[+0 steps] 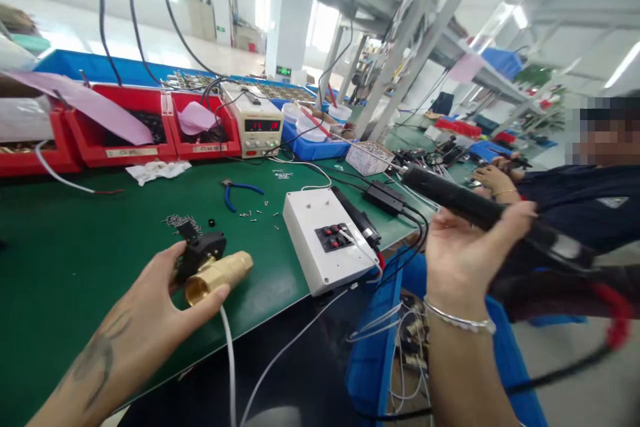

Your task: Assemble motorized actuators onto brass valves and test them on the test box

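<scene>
Holding the brass valve [227, 275] out over the near part of the green surface [100, 227], my left grip [157, 300] is closed around it, with the thumb against the brass body and the fingers behind the black top [204, 252]. A white cable [229, 347] hangs below the valve and past the edge of the surface. My right grip [463, 253] is wrapped about a black power screwdriver [453, 195], raised and slanting up to the left, well apart from the valve. Between the two, the white box [327, 267] with its black terminal panel [334, 238] stands near the edge, a second black tool [353, 213] lying along its right side, and black cords [423, 227] run from an adapter [384, 198] behind it. Beyond my left grip I see a heap of screws [181, 221], a black ring [211, 222], loose screws [244, 215] and blue-handled pliers [246, 186]; red bins [120, 153] and a lit power supply [263, 127] line the back. A blue crate [373, 360] of cables and brass parts sits below the edge, my right forearm [463, 367] crossing above it. The screwdriver hides part of a co-worker [565, 200], whose hand [494, 180] shows just above the tool.
</scene>
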### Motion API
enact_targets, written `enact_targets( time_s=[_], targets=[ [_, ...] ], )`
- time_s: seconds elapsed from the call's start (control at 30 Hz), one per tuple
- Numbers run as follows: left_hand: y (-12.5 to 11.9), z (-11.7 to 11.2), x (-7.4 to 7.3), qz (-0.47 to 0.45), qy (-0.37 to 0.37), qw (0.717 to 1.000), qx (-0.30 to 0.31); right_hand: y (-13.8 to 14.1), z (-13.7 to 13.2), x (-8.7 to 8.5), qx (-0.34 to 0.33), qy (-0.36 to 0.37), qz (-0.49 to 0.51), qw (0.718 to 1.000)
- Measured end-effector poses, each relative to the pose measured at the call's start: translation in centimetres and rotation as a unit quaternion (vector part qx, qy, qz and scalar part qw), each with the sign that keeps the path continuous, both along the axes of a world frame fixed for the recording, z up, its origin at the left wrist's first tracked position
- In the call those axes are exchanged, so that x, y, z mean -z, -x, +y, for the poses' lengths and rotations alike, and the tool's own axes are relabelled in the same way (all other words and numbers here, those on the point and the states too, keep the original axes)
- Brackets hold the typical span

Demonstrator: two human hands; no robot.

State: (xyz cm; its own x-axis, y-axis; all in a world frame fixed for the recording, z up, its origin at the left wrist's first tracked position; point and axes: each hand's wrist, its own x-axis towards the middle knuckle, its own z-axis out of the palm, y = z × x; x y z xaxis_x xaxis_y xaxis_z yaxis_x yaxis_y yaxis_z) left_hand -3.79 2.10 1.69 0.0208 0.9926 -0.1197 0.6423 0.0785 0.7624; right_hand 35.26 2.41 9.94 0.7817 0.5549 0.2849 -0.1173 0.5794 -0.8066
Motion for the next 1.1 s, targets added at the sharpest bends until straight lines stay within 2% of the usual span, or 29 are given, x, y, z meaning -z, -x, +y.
enact_targets(
  time_s=[0.03, 0.1, 0.2, 0.27, 0.33, 0.4, 0.43, 0.5, 0.57, 0.63, 0.7, 0.77, 0.9, 1.0, 1.1],
  targets=[
    [-0.1, 0.1, 0.4, 0.081, -0.048, 0.996, 0.005, -0.5, 0.9, 0.9, 0.004, 0.004, 0.050, 0.999],
    [-0.6, 0.3, 1.5, 0.196, -0.153, 0.968, 0.032, -1.5, 2.6, 3.3, -0.008, 0.036, 0.117, 0.992],
    [-1.1, 0.8, 3.2, 0.262, -0.279, 0.918, 0.103, -3.5, 4.9, 7.0, -0.047, 0.100, 0.142, 0.984],
    [-1.1, 1.3, 3.7, 0.290, -0.311, 0.892, 0.152, -4.7, 6.2, 8.9, -0.077, 0.136, 0.139, 0.978],
    [-1.1, 1.7, 3.4, 0.312, -0.322, 0.875, 0.186, -5.5, 7.3, 10.0, -0.111, 0.170, 0.123, 0.972],
    [-1.3, 2.1, 2.6, 0.306, -0.326, 0.874, 0.190, -5.8, 8.0, 10.6, -0.147, 0.202, 0.097, 0.963],
    [-1.5, 2.2, 2.1, 0.287, -0.323, 0.883, 0.182, -5.8, 8.1, 10.7, -0.165, 0.219, 0.081, 0.958],
    [-2.1, 2.5, 1.4, 0.218, -0.281, 0.918, 0.177, -5.8, 8.1, 10.8, -0.198, 0.254, 0.039, 0.946],
    [-2.6, 2.9, 1.1, 0.130, -0.197, 0.959, 0.156, -5.7, 7.8, 10.5, -0.215, 0.287, -0.016, 0.933],
    [-3.1, 3.2, 1.3, 0.048, -0.104, 0.985, 0.129, -5.4, 7.5, 9.6, -0.205, 0.304, -0.085, 0.926],
    [-3.6, 3.4, 1.6, -0.007, -0.047, 0.992, 0.113, -4.8, 7.4, 8.1, -0.186, 0.296, -0.162, 0.923],
    [-4.1, 3.6, 1.6, -0.032, -0.034, 0.992, 0.120, -3.5, 7.7, 6.2, -0.188, 0.275, -0.240, 0.912],
    [-5.6, 3.8, 0.6, -0.019, -0.043, 0.991, 0.126, 1.2, 9.7, 3.0, -0.252, 0.249, -0.361, 0.862],
    [-6.8, 4.3, -0.4, 0.013, -0.039, 0.992, 0.121, 4.7, 11.4, 2.7, -0.294, 0.257, -0.417, 0.821],
    [-7.4, 4.8, -0.5, 0.018, -0.037, 0.992, 0.123, 6.6, 12.3, 3.5, -0.334, 0.280, -0.450, 0.779]
  ],
)
